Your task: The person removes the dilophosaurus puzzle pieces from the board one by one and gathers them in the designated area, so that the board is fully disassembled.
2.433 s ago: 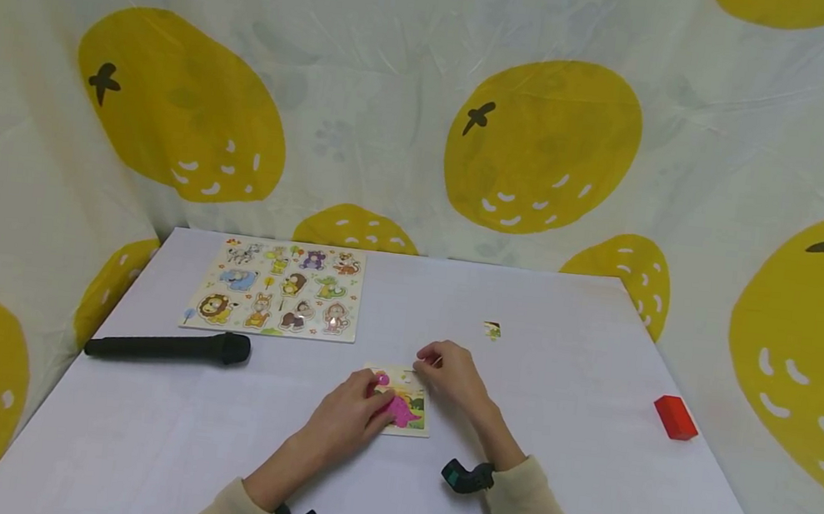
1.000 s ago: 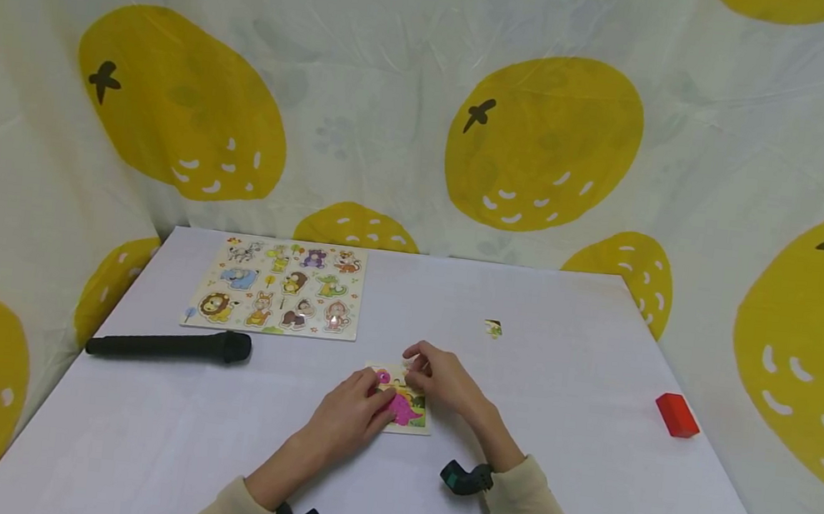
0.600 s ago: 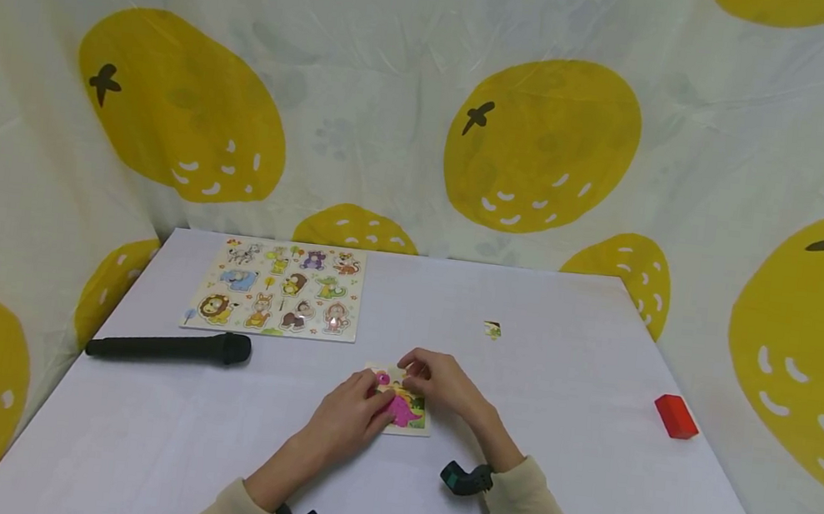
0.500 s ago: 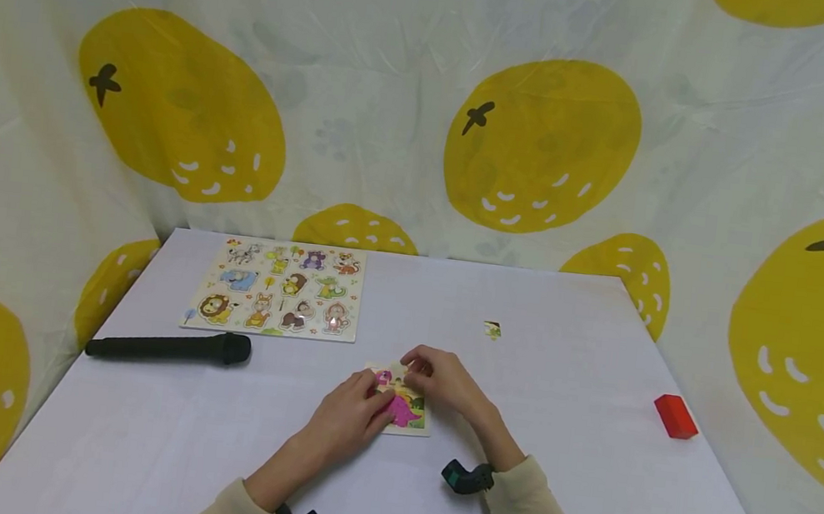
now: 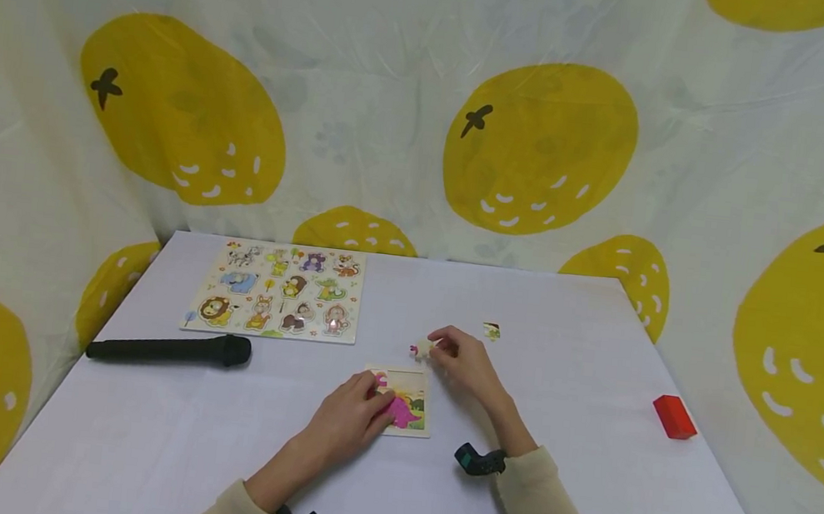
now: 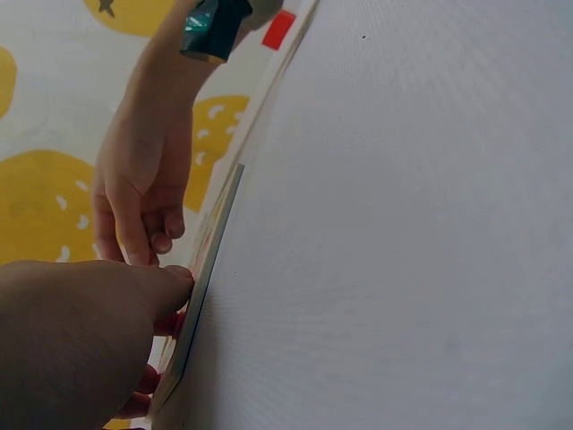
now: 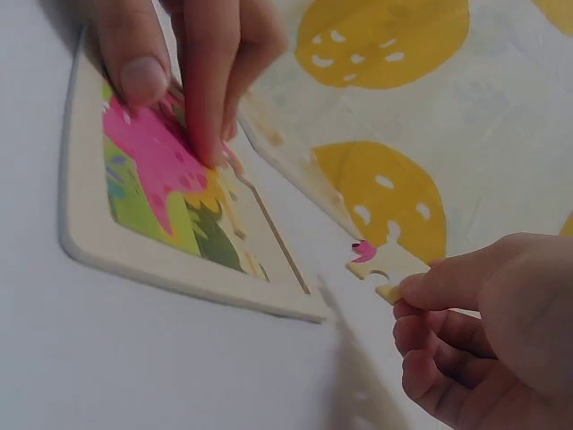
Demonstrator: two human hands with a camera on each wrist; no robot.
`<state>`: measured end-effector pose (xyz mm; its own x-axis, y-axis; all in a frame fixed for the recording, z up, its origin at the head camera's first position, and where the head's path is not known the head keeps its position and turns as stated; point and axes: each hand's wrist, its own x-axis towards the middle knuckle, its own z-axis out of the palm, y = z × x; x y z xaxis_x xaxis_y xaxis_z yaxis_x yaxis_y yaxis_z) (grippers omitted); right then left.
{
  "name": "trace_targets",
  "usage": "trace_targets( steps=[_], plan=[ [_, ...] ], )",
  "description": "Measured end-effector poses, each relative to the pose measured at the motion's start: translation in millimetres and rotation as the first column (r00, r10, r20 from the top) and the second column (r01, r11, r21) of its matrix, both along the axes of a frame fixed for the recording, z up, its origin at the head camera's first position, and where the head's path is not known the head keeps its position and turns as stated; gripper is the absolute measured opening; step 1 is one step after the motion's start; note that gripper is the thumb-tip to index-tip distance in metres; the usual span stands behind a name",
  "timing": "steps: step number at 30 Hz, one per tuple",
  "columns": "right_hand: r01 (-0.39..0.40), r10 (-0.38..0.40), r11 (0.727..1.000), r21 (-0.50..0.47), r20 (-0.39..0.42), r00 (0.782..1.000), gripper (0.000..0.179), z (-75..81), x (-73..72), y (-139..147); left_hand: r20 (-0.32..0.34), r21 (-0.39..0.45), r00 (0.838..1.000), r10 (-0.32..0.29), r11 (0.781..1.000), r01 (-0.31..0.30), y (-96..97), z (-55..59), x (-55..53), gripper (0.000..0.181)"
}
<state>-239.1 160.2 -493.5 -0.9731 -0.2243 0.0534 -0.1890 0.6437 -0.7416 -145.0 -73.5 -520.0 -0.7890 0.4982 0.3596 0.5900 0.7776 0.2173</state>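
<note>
A small wooden jigsaw board (image 5: 402,423) with a pink dinosaur picture lies at the table's middle. My left hand (image 5: 346,409) rests on its left side; in the right wrist view, the thumb and straight fingers press on the picture. Behind the board, my right hand (image 5: 471,368) pinches a pale puzzle piece (image 7: 387,267) with a pink patch between thumb and index finger, off the board. Bare backing (image 7: 264,224) shows along the board's far strip. Another puzzle piece (image 5: 491,331) lies farther back on the table, right of centre.
An animal puzzle board (image 5: 276,290) lies at the back left, with a black microphone (image 5: 169,347) in front of it. A red block (image 5: 675,417) sits near the right edge of the white table (image 5: 581,367). A patterned curtain (image 5: 389,120) hangs behind.
The right hand has moved back and right, carrying the puzzle piece away from the board's far strip, which now shows bare backing. My left hand stays in place.
</note>
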Motion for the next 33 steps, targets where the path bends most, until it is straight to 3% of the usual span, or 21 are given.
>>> trace_targets(
  steps=[13, 20, 33],
  plan=[
    [0.125, -0.126, 0.991, -0.042, -0.008, 0.992, 0.023, -0.4, -23.6, 28, 0.022, -0.007, 1.0, 0.012, 1.0, -0.012, 0.7, 0.0, 1.2, 0.034],
    [0.194, -0.194, 0.981, 0.004, -0.001, 0.981, 0.025, -4.3, -34.1, 40, 0.018, -0.004, 1.0, 0.014, 1.0, -0.014, 0.5, -1.1, 1.2, 0.034],
    [0.289, -0.282, 0.954, 0.077, -0.089, 0.955, 0.027, -6.9, -38.0, 47, 0.01, -0.007, 1.0, 0.019, 1.0, -0.019, 0.5, -2.7, 1.4, 0.033]
  ],
)
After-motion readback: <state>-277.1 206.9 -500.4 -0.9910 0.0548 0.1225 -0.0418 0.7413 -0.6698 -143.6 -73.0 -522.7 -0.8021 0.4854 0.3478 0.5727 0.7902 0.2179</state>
